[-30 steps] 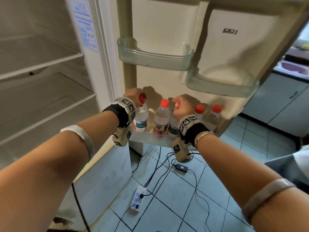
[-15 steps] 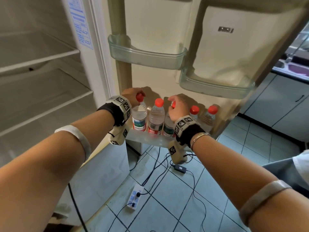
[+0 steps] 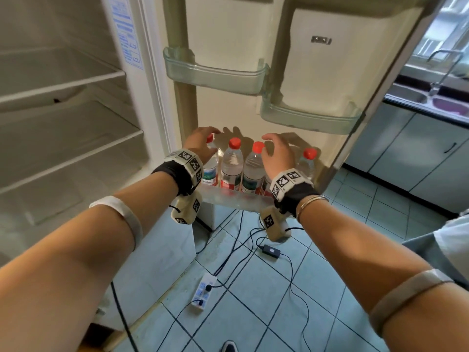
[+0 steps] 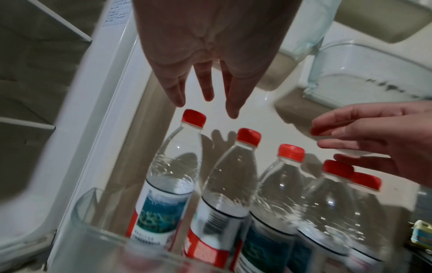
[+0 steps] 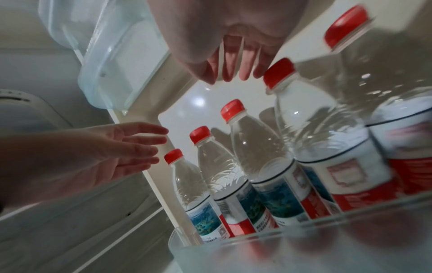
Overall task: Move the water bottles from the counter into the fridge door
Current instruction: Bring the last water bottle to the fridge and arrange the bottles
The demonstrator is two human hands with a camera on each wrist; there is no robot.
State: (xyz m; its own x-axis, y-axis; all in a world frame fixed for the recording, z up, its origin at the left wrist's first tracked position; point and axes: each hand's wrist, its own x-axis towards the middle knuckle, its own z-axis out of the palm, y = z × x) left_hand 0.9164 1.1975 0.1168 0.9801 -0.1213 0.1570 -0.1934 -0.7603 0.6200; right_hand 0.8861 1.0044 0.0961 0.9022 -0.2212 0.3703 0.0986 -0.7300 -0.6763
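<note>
Several clear water bottles with red caps stand in a row in the bottom door shelf (image 3: pixel 228 197). My left hand (image 3: pixel 203 138) hovers just above the cap of the leftmost bottle (image 3: pixel 211 163), fingers straight and apart, holding nothing. In the left wrist view its fingertips (image 4: pixel 205 92) hang clear of that bottle (image 4: pixel 177 166). My right hand (image 3: pixel 275 148) is spread over the right part of the row and hides one bottle; the third bottle (image 3: pixel 253 166) and the rightmost bottle (image 3: pixel 307 161) show beside it. In the right wrist view its fingers (image 5: pixel 233 72) touch no cap.
Two empty clear door bins (image 3: pixel 215 74) (image 3: pixel 307 118) hang above the bottles. Empty fridge shelves (image 3: pixel 63 87) lie to the left. A power strip (image 3: pixel 203 293), an adapter (image 3: pixel 271 250) and cables lie on the tiled floor. A sink counter (image 3: pixel 431 100) with cabinets stands at the right.
Both hands gripped bottle tops before; now they have let go and lifted slightly, with the fingers spread. The bottles stay standing in the bottom shelf.
</note>
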